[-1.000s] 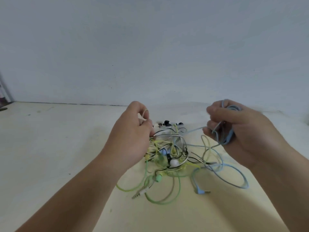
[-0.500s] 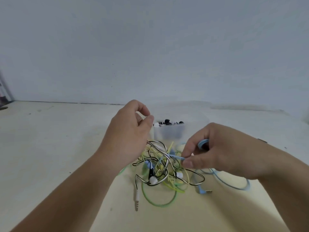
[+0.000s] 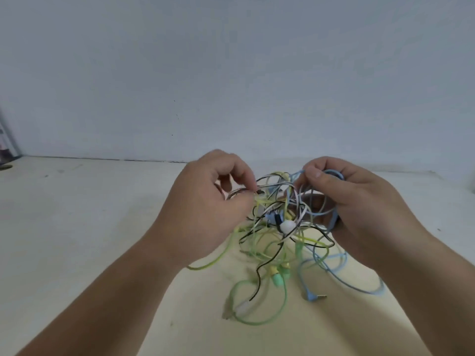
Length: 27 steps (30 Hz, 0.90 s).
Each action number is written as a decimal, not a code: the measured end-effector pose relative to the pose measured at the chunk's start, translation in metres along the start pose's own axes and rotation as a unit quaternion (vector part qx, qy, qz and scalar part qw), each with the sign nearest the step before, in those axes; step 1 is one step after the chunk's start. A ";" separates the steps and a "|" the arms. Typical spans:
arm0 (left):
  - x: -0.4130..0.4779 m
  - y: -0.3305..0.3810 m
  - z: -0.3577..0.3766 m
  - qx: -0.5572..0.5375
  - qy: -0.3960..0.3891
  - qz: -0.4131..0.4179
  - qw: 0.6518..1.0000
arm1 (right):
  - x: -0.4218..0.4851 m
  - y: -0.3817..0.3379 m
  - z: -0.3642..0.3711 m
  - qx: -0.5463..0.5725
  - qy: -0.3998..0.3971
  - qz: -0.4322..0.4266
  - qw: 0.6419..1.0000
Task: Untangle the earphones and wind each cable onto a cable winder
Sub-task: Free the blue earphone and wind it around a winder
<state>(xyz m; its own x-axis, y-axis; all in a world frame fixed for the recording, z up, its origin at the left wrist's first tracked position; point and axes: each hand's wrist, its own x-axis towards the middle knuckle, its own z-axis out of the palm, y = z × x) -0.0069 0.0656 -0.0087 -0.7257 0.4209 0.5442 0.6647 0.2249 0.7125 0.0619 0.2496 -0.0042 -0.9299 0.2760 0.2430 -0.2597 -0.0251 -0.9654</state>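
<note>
Half a second before, the right hand had been low beside the tangle of earphones; it had since risen level with the left hand, lifting the knot above the counter. The knot hung between both hands' fingers: the left pinched yellow and striped strands, the right pinched the blue cable.

Tangled earphone cables fill the gap between left hand and right hand. A green loop and a blue loop trail onto the table beneath. Open tabletop extends left of the left hand, and a wall bounds the far edge.
</note>
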 end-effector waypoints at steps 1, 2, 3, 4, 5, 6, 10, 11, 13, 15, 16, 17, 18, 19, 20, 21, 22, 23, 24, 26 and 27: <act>-0.001 0.003 0.000 0.001 -0.024 0.023 0.999 | 0.001 -0.001 -0.001 0.037 0.006 0.015 0.999; -0.002 0.006 0.001 0.005 -0.047 0.037 0.998 | 0.001 -0.002 -0.001 0.062 0.008 0.029 0.998; -0.004 0.008 0.002 0.012 -0.059 0.041 0.997 | 0.002 -0.002 -0.002 0.081 0.008 0.045 0.996; -0.005 0.008 0.004 0.016 -0.061 0.042 0.997 | 0.002 -0.002 -0.003 0.098 0.006 0.059 0.993; -0.006 0.008 0.004 0.018 -0.061 0.040 0.997 | 0.003 -0.002 -0.003 0.113 0.004 0.070 0.991; -0.007 0.008 0.004 0.014 -0.061 0.040 0.997 | 0.003 -0.002 -0.003 0.129 0.003 0.077 0.989; -0.008 0.008 0.007 0.000 -0.045 0.031 0.998 | 0.004 -0.003 -0.003 0.186 0.005 0.092 0.978; -0.008 0.008 0.009 0.011 -0.036 0.026 0.999 | 0.004 -0.003 -0.002 0.194 0.000 0.095 0.976; -0.008 0.009 0.011 0.031 -0.031 0.033 0.999 | 0.003 -0.003 -0.002 0.202 -0.008 0.099 0.974; -0.008 0.010 0.011 0.025 -0.039 0.050 0.998 | 0.003 -0.003 -0.002 0.204 -0.011 0.103 0.973; -0.008 0.010 0.011 0.014 -0.046 0.054 0.997 | 0.002 -0.004 -0.002 0.204 -0.013 0.107 0.973; -0.008 0.010 0.010 0.002 -0.051 0.053 0.997 | 0.002 -0.004 -0.002 0.201 -0.015 0.110 0.973; -0.008 0.010 0.010 -0.005 -0.053 0.053 0.997 | 0.002 -0.004 -0.002 0.199 -0.017 0.111 0.973; -0.008 0.009 0.010 -0.002 -0.053 0.057 0.997 | 0.002 -0.004 -0.002 0.199 -0.018 0.112 0.973; -0.008 0.009 0.010 0.005 -0.056 0.062 0.996 | 0.003 -0.003 -0.002 0.200 -0.017 0.113 0.973; -0.008 0.009 0.011 0.011 -0.059 0.066 0.996 | 0.003 -0.002 -0.003 0.200 -0.016 0.115 0.973; -0.009 0.009 0.012 0.014 -0.061 0.065 0.996 | 0.004 -0.001 -0.003 0.199 -0.016 0.117 0.973; -0.009 0.009 0.012 0.018 -0.061 0.065 0.996 | 0.005 -0.001 -0.002 0.196 -0.020 0.119 0.973; -0.009 0.009 0.012 0.023 -0.060 0.067 0.996 | 0.005 0.000 -0.002 0.193 -0.026 0.120 0.974; -0.010 0.010 0.012 0.036 -0.062 0.070 0.995 | 0.005 0.001 -0.002 0.184 -0.033 0.121 0.975; -0.010 0.009 0.012 0.042 -0.065 0.071 0.994 | 0.005 0.002 -0.002 0.177 -0.031 0.120 0.976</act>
<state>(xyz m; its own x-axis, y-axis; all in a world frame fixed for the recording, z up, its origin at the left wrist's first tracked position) 0.0090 0.0739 -0.0128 -0.5978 0.5633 0.5704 0.7755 0.2261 0.5895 0.0578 0.2530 -0.0050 -0.9862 0.1632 0.0291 -0.0954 -0.4151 -0.9047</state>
